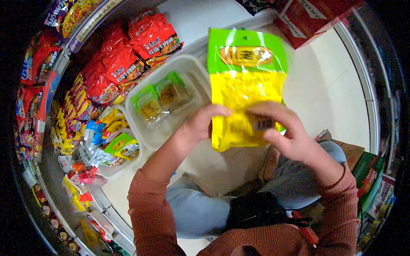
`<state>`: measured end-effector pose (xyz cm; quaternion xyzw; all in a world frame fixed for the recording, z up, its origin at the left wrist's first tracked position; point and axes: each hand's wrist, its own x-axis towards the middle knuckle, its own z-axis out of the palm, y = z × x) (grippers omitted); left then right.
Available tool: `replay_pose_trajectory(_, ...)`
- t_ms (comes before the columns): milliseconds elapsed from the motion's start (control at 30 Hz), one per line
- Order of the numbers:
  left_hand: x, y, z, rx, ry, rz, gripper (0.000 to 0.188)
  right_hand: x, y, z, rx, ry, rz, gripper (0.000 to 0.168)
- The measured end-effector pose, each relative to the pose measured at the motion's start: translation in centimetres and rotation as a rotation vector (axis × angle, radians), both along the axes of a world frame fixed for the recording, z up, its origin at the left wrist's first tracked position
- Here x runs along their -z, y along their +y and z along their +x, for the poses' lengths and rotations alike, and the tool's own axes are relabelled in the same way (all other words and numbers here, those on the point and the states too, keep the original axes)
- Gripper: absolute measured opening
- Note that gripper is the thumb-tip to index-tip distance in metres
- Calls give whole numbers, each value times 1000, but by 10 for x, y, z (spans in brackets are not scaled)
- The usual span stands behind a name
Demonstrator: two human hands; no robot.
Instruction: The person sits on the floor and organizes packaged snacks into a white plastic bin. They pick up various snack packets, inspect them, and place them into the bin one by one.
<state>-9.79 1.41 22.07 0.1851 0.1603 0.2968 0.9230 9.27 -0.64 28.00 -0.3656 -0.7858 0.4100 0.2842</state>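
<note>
A yellow and green plastic food packet [246, 86] stands up before me, its printed face towards me. My left hand [206, 121] grips its lower left edge, thumb on the front and fingers behind. My right hand [285, 131] is blurred and lies across the packet's lower right front, thumb and fingers spread. A sliver of green behind the packet's right edge is mostly hidden. Left of the packet, a white plastic bin [166, 124] holds a few small clear-and-green packets [169, 92].
Red instant noodle packs [157, 38] crowd the shelf at left. A second white basket [112, 168] holds mixed packets beside the bin. A red carton [314, 19] stands at top right, a green box [368, 182] at right. My bent knees flank brown cardboard [240, 166].
</note>
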Motion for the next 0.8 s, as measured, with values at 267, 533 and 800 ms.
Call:
replay_pose_trajectory(267,-1,4,2,-167,-29,-51,51,0,27,3,728,391,-144,27)
replay_pose_trajectory(533,-9,0,-3,-151,29,92,53,10,25,4,591,586,-617,23)
replay_pose_trajectory(800,-13,2,-4,-152,50,132,58,10,24,2,597,617,-566,21)
